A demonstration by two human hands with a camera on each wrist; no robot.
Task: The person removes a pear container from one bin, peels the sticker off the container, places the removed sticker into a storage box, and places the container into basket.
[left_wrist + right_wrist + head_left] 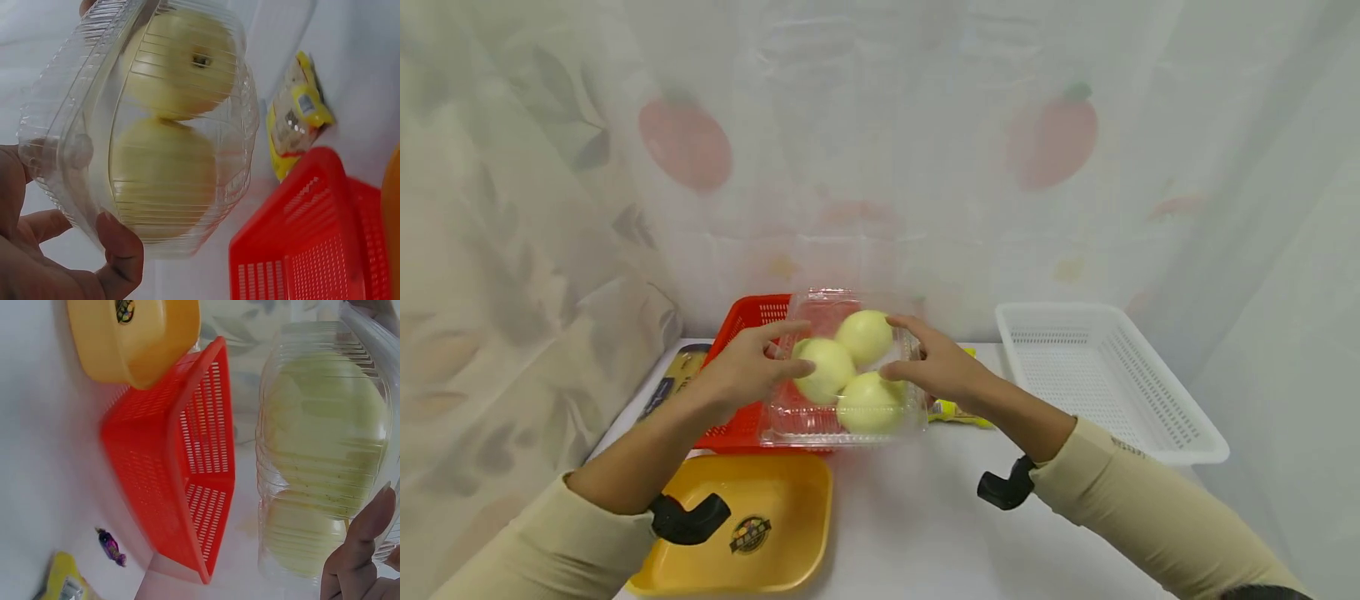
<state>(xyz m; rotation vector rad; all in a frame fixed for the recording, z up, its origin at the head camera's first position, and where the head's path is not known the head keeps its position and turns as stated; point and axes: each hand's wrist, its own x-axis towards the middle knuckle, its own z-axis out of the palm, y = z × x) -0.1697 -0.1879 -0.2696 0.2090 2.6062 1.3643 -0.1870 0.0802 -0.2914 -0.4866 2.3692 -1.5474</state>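
A clear plastic clamshell box (793, 427) with a ridged wall hangs between my two hands, raised above the table. Inside it lie three round, pale yellow-green pears (871, 404). My left hand (748, 365) grips the box's left side, its thumb bent against the rim in the left wrist view. On the opposite side my right hand (946, 367) holds the box too, with the thumb along the edge. Below and partly behind the box stands the red basket (741, 429), which looks empty in the right wrist view.
A yellow tray (782, 500) sits at the front left, near the red basket. The white basket (1150, 350) is at the right. A yellow snack packet (297, 119) and a purple wrapped candy (110, 547) lie on the table. At the far left rests a gold-and-blue packet (681, 375).
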